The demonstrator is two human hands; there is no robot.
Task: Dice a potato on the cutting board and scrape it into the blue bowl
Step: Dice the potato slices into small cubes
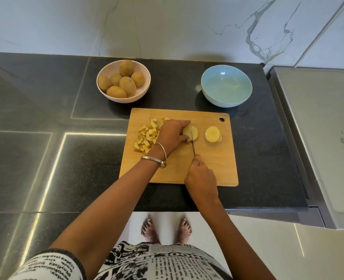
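step in hand: dicing. your left hand [172, 134] curls its fingers [185, 139] over a potato slab [190, 133] on the cutting board [207, 168]; your right hand [200, 178] is closed round the knife handle, the knife [192, 141] blade lying across the slab just beside the left fingertips. diced pieces [146, 138] lie behind the left hand; more slices [213, 134] wait beyond the blade. blue bowl [226, 85] stands on the table, well past the fingers, holding nothing. next: finish the cuts, then scrape. handle hidden in your grip; blade edge hard to make out.
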